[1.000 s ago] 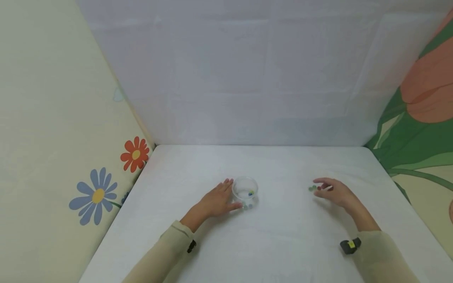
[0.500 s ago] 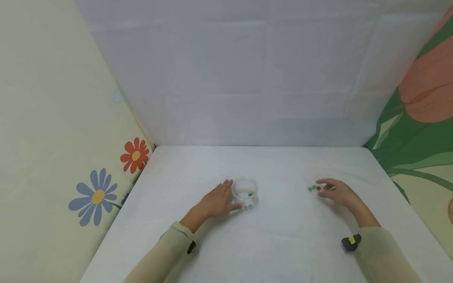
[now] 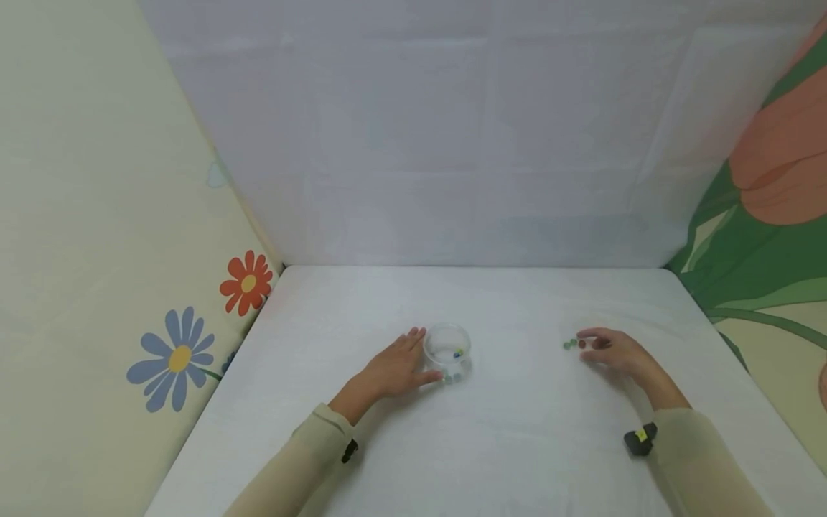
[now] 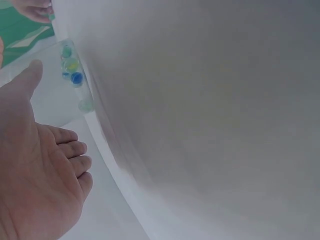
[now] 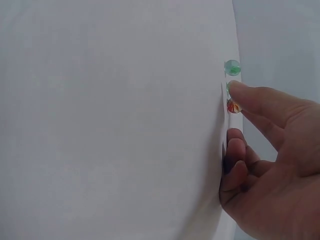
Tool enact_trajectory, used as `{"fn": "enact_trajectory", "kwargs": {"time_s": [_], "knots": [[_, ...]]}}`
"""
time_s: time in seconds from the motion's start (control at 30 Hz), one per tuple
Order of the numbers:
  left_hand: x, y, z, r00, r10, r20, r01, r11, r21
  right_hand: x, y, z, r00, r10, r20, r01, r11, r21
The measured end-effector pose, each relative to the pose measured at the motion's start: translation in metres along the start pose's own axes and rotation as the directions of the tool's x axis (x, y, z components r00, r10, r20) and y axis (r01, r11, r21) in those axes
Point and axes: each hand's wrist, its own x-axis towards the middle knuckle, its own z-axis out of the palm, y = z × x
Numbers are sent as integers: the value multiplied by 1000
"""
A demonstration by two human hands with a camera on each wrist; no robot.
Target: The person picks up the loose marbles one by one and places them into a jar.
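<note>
My left hand (image 3: 390, 370) lies flat on the white table, fingertips and thumb against the side of a small clear glass bowl (image 3: 431, 343). Coloured marbles (image 3: 458, 352) sit in the bowl. The left wrist view shows my relaxed palm (image 4: 40, 175) and those marbles (image 4: 73, 70) past the thumb. My right hand (image 3: 614, 352) rests to the right, index fingertip touching a red marble (image 3: 582, 345) on the cloth. In the right wrist view the red marble (image 5: 233, 106) lies just under that finger of my hand (image 5: 270, 165), the thumb a little apart. Green marbles (image 3: 569, 345) (image 5: 232, 67) lie beside it.
Pale marbles (image 3: 452, 377) lie at the bowl's near foot. A flower-printed panel (image 3: 181, 355) walls the left, a plain white panel (image 3: 452, 143) the back, a tulip-printed panel (image 3: 769, 179) the right. A black wrist device (image 3: 639, 440) sits on my right sleeve.
My right hand has shifted slightly and its fingers have settled over the red marble. The left hand and the bowl have not moved.
</note>
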Motion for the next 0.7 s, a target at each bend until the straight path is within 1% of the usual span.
{"fn": "enact_trajectory", "kwargs": {"time_s": [0.17, 0.37, 0.5, 0.7], "knots": [[1, -1, 2, 1000, 1, -6, -1, 1000, 7, 1, 0, 2, 1000, -1, -2, 1, 1000, -15], [-1, 1, -1, 1000, -5, -2, 5, 1000, -9, 4, -2, 3, 1000, -1, -1, 1, 999, -50], [-1, 2, -1, 1000, -7, -4, 7, 1000, -10, 5, -2, 3, 1000, -4, -2, 3, 998, -70], [-1, 3, -1, 1000, -14, 1, 14, 1000, -16, 7, 0, 4, 999, 20, -45, -23, 998, -65]]}}
